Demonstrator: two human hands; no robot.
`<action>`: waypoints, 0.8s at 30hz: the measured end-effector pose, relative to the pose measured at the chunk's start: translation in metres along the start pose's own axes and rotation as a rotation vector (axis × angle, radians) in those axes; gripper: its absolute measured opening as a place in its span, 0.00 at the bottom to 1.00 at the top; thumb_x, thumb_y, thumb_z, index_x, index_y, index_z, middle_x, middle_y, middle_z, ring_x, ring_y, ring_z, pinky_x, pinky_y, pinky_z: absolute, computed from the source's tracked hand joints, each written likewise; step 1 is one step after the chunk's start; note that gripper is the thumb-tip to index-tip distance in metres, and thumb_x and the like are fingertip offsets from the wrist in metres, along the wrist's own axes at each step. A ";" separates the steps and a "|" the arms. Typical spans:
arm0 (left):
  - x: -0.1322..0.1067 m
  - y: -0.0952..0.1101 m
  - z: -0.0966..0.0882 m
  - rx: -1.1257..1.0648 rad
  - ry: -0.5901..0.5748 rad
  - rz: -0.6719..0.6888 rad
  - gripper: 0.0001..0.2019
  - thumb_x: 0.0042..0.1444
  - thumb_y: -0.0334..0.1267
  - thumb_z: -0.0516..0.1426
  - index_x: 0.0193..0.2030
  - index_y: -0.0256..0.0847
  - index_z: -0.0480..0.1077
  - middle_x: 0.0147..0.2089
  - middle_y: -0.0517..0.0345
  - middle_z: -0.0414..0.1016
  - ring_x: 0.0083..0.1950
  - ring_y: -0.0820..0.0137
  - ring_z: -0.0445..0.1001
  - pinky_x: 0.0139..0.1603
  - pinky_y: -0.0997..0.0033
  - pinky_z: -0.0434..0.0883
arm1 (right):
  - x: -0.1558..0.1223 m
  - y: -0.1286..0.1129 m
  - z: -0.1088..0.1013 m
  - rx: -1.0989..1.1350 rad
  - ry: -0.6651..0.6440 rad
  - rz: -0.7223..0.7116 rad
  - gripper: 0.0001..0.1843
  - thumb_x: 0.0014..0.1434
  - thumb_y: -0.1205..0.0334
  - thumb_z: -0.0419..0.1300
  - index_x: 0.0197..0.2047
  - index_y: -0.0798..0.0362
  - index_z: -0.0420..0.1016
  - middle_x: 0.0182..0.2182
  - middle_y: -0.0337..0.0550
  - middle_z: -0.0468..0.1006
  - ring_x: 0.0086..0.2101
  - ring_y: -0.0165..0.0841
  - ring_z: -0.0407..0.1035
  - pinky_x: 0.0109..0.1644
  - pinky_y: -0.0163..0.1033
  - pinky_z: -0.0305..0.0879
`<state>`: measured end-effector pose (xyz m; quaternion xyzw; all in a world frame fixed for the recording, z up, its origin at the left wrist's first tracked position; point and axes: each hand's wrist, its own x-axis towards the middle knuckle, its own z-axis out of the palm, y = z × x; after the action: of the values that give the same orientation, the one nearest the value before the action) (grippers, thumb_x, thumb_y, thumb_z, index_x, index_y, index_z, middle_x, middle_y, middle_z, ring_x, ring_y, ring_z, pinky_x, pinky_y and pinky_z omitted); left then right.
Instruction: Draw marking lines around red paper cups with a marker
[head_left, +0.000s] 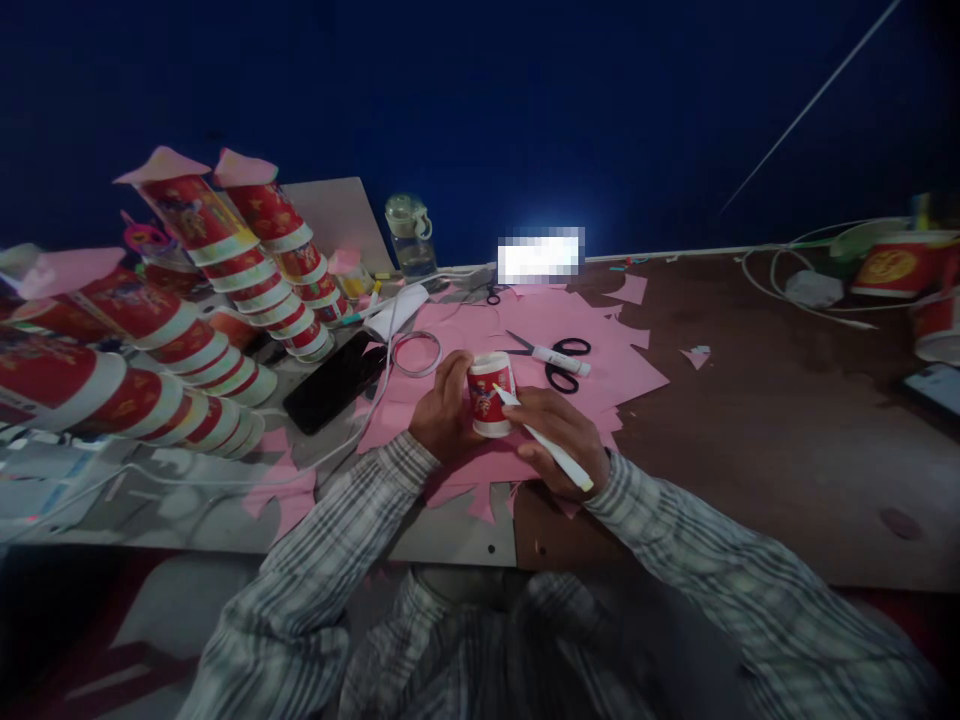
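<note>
My left hand [441, 408] is wrapped round a red and white paper cup [490, 397], which stands upside down on pink paper [525, 330]. My right hand [564, 432] grips a white pen [541, 438] with a yellow end. The pen's tip touches the cup's side. Black-handled scissors [555, 360] lie on the pink paper just behind the cup, and a white marker [561, 360] lies across them.
Long stacks of red and white cups [247, 270] with pink paper tops lean at the left. A black phone [334, 382], a tape ring [417, 352], cables, and a clear bottle [409, 235] lie nearby. More cups [904, 265] stand far right on the brown table [780, 430].
</note>
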<state>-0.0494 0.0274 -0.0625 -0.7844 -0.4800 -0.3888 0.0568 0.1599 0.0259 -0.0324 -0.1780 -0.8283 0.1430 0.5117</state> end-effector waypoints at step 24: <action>0.005 0.006 -0.012 -0.084 -0.115 0.025 0.59 0.46 0.65 0.64 0.74 0.33 0.43 0.62 0.29 0.62 0.63 0.45 0.69 0.49 0.53 0.79 | 0.002 0.001 0.001 0.011 0.043 0.042 0.19 0.69 0.56 0.53 0.58 0.52 0.72 0.43 0.54 0.82 0.44 0.44 0.78 0.47 0.53 0.77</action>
<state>-0.0506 0.0221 -0.0496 -0.8131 -0.4558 -0.3621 0.0012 0.1581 0.0275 -0.0320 -0.1953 -0.8124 0.1544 0.5272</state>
